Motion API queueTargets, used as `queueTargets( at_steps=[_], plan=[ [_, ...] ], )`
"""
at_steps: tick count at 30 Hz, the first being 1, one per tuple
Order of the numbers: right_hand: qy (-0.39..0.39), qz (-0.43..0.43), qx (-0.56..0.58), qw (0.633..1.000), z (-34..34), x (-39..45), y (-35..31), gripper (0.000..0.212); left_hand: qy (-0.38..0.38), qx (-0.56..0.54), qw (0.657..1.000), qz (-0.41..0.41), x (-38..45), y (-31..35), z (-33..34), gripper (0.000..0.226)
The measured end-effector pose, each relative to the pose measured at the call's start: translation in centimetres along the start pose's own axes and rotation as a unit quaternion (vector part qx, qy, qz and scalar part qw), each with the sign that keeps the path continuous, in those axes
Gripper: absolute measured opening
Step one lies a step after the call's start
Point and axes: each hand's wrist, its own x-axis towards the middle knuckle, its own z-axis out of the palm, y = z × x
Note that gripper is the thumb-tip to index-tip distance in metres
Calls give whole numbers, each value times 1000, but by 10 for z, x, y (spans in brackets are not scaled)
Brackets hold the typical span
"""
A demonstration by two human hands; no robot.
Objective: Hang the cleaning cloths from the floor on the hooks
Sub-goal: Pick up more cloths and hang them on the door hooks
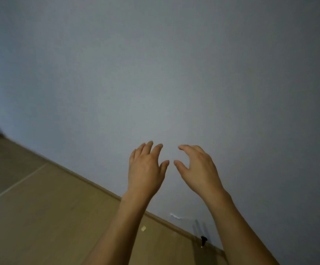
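Cloths and hooks lay outside the view. Both hands were raised before the wall (155, 73), the left hand (145, 169) and right hand (199, 169) near each other, fingers loosely spread, holding nothing. A small black object (203, 240), perhaps a doorstop, stood by the floor (40, 217).

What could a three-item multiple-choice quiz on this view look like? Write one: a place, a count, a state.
1. Where does the small black object sit?
A. at the foot of the wall
B. in a hand
C. high on the wall

2. How many hands show?
A. one
B. two
C. none

3. What do the hands hold?
A. a cloth
B. a hook
C. nothing

Key: 1 A, it stands where floor meets wall; 2 B, left hand and right hand are both raised; 3 C, fingers are loosely spread and empty.
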Motion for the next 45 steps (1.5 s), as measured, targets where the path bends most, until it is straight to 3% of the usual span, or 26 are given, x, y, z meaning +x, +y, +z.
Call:
queueTargets(
  at_steps=[13, 23, 45],
  plan=[
    [-115, -193, 48, 973, 113, 168, -106, 51, 90, 72, 978, -175, 100, -134, -39, 55],
    [-193, -316, 83, 925, 209, 224, -200, 50, 137, 112, 934, -311, 109, -245, -73, 55],
    [-238, -373, 95, 892, 420, 260, -515, 52, 161, 155, 908, -353, 105, -576, -224, 54]
  ],
)
